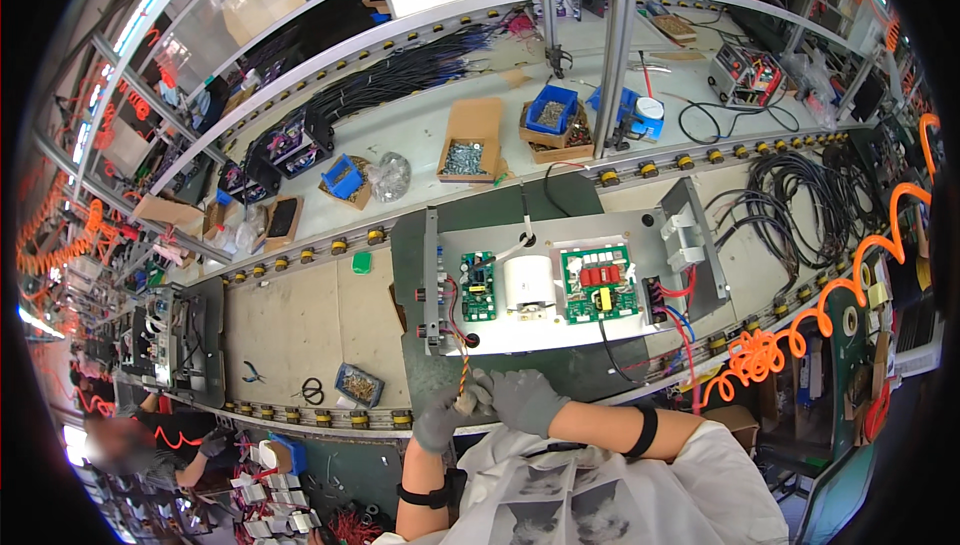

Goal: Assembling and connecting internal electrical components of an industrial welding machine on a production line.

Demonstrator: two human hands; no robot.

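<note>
I log the left grey-gloved hand [437,423], grip pinched on orange-and-dark twisted wires [463,373] at its one o'clock; right grey-gloved hand [527,402], three o'clock, grip unclear. I'd keep slack.

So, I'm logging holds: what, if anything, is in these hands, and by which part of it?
The twisted orange wires are held near their lower visible end by the left hand; whether the right hand also holds them cannot be told.

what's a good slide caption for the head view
Gloved left hand and right hand at twisted wires from an open metal chassis with green circuit boards.
</note>
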